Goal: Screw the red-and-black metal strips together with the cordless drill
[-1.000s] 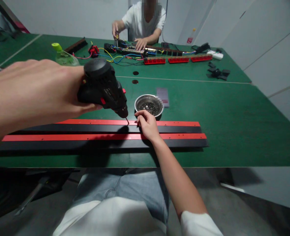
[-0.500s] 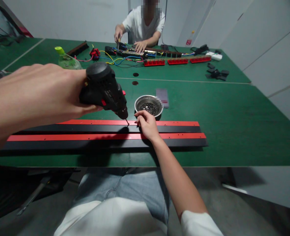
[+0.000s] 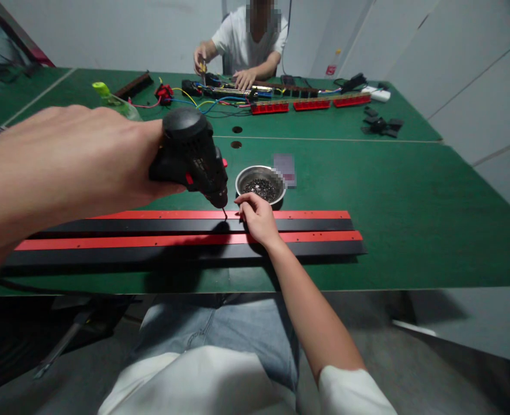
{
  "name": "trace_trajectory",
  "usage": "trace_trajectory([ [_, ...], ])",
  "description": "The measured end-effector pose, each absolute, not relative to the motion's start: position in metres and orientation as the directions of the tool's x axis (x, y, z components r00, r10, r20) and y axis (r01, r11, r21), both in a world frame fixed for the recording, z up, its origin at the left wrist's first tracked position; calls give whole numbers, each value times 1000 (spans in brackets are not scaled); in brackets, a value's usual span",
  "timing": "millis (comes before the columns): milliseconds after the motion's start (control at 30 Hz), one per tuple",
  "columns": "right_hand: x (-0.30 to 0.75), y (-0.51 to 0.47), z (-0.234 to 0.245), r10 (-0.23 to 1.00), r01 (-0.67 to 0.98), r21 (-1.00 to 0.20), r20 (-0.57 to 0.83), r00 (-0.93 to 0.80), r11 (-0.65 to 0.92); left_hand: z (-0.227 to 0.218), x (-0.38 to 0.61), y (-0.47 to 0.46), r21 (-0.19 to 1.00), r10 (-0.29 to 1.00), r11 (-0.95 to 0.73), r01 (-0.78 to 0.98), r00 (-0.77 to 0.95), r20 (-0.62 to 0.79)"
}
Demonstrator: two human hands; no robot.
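Observation:
My left hand [image 3: 94,158] is wrapped round the handle of a black power drill [image 3: 194,153]. The drill points down, and its thin bit ends at the red strip of the far black bar [image 3: 315,224]. Just right of the bit, my right hand [image 3: 260,220] rests over the same bar with its fingers curled and pinched; anything between the fingertips is too small to make out. Beyond those fingers sits a metal bowl [image 3: 255,172] holding many small dark screws [image 3: 260,188]. A second black bar [image 3: 315,248] with a red, holed strip lies parallel, nearer to me.
Across the green table [image 3: 410,219], a person in a white shirt [image 3: 252,46] works on a wired assembly [image 3: 233,89] with red blocks [image 3: 269,108]. A green-capped bottle [image 3: 112,99] lies left, behind the drill. Black parts [image 3: 383,125] lie at the right back.
The drill's body has shifted slightly right and stands a bit steeper, its bit staying at about the same spot. My right hand is nearly still. The other person's tool hand moved slightly.

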State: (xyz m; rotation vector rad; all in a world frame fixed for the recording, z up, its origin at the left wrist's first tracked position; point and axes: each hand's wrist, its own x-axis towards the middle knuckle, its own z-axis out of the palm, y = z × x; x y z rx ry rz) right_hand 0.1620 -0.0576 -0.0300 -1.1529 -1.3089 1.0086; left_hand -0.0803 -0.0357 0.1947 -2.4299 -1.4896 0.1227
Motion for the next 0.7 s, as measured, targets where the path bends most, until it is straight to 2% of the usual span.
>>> trace_trajectory([
  [33, 162, -58, -30, 983, 77, -981, 180, 39, 176, 198, -74, -38, -380, 864, -418, 825, 490, 114],
  [100, 162, -58, -30, 982, 68, -981, 184, 39, 181, 205, -59, -43, -482, 836, -442, 756, 542, 84],
  [267, 162, -57, -31, 984, 64, -984, 170, 44, 167, 216, -28, -53, -529, 879, -390, 754, 477, 32],
  [500, 163, -52, -35, 987, -86, -985, 141, 78, 148, 208, -32, -46, -411, 912, -367, 835, 410, 18],
  [700, 164, -48, -36, 991, -124, -986, 100, 93, 111, 208, -35, -45, -346, 912, -374, 860, 410, 32],
])
